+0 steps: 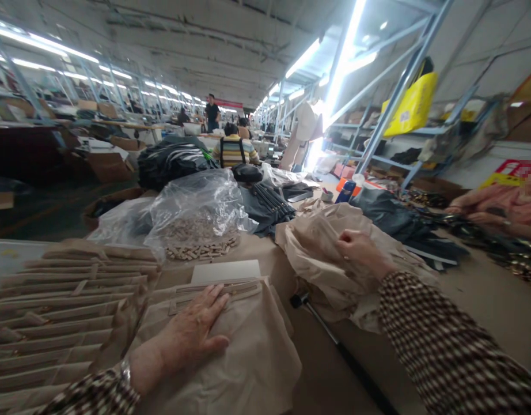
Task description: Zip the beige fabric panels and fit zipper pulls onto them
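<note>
beige cloth [265, 346] lies flat on the worktop [485, 294] right before me, and my left hand [196, 323] rests palm-down on it, fingers nearly straight, thumb out to the side; that grip is spread wide and gathers nothing. the zip [243, 287] near the cloth's far edge runs crosswise, rising a little toward the right, and my left fingertips lie over it. those fingers point forward and rightward, so they cross its long axis at a slant.

a loose heap [313, 230] of similar fabric sits farther off and to the right. my right hand [360, 248] is on it, by far the nearer of the two. this grip is curled, finger and thumb tips close together against the fabric; i cannot tell whether a fold is caught between them.

the relation that counts, i judge, is the strip between cloth and heap: the tool [330, 333] lies there slantwise, head away from me, handle running back toward my right. a white card [226, 271] shows just beyond the zip, and the folded stack [67, 305] lies left of my left hand.
</note>
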Demonstrator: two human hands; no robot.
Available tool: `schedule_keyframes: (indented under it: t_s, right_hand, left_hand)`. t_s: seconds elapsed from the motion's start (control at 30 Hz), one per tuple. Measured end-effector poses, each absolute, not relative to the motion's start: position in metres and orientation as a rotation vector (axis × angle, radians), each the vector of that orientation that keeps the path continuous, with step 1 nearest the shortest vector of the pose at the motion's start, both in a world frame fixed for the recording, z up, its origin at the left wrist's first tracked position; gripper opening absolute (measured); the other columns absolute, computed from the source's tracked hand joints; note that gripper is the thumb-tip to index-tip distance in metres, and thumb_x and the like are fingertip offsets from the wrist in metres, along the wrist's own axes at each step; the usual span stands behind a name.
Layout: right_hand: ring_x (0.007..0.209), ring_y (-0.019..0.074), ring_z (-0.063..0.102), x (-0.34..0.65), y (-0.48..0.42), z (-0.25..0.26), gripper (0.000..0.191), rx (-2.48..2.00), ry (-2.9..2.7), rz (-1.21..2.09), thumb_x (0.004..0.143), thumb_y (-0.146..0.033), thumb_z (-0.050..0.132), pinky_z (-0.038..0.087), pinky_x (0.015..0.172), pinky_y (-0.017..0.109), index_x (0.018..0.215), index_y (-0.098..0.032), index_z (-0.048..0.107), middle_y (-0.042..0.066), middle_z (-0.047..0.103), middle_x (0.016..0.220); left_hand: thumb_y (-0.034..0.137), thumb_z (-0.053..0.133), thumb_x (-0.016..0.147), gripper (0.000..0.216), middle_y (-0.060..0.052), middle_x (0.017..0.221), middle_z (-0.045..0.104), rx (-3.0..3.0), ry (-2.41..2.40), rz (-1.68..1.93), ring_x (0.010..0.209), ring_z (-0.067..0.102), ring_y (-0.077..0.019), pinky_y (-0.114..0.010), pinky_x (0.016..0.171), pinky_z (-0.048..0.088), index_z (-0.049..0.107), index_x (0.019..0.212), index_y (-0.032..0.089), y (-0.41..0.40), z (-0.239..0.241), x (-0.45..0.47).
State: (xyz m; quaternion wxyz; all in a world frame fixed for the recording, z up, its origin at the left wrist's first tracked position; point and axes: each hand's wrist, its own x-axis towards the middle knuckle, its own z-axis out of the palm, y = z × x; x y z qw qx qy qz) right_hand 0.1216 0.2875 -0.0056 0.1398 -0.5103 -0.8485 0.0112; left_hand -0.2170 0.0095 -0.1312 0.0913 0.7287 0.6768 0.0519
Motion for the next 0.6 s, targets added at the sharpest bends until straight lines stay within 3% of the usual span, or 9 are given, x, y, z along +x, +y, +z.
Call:
schedule_keyframes:
  t_s: [0.13,0.23,0.37,0.5,0.6]
  right_hand:
    - [0.076,0.0206,0.062,0.127,0.268,0.059,0.017,-1.280,-2.322,-0.220,0.089,-0.027,0.046,0.039,0.065,0.030,0.085,-0.017,0.060,0.010,0.067,0.082]
    - [0.068,0.0206,0.057,0.115,0.237,0.087,0.016,-1.031,-2.373,-0.524,0.092,-0.023,0.043,0.034,0.060,0.031,0.089,-0.018,0.058,0.007,0.063,0.077]
    - [0.068,0.0187,0.054,0.075,0.171,0.085,0.018,-0.394,-2.623,-0.690,0.092,-0.011,0.039,0.033,0.059,0.030,0.089,-0.020,0.053,0.005,0.060,0.078]
    - [0.057,0.0150,0.045,0.045,0.117,0.065,0.019,-0.067,-2.605,-0.464,0.094,-0.008,0.037,0.031,0.055,0.029,0.086,-0.021,0.049,0.000,0.052,0.069]
    - [0.056,0.0141,0.046,0.038,0.101,0.049,0.020,-0.006,-2.616,-0.240,0.094,-0.008,0.036,0.032,0.055,0.029,0.091,-0.021,0.051,-0.001,0.054,0.068]
  left_hand:
    - [0.045,0.065,0.084,0.067,-0.020,0.149,0.043,2.290,2.042,0.225,0.138,0.040,-0.0371,-0.052,0.110,0.042,0.051,0.140,0.012,0.015,-0.116,-0.213]
    - [0.028,0.056,0.092,0.035,-0.017,0.131,0.061,2.640,1.964,0.658,0.125,0.055,-0.0316,-0.046,0.103,0.051,0.063,0.122,0.012,0.011,-0.074,-0.188]
    - [0.012,0.046,0.095,0.026,-0.010,0.125,0.063,3.044,1.670,1.198,0.128,0.049,-0.0275,-0.044,0.108,0.046,0.060,0.116,0.013,-0.009,0.005,-0.139]
    - [0.017,0.047,0.095,0.031,-0.014,0.119,0.063,2.923,2.138,1.025,0.112,0.056,-0.0319,-0.051,0.096,0.049,0.055,0.124,0.007,-0.018,0.045,-0.118]
    - [0.017,0.050,0.094,0.017,-0.007,0.097,0.066,2.661,2.248,0.806,0.087,0.061,-0.0246,-0.040,0.075,0.052,0.060,0.108,0.014,-0.025,0.041,-0.124]
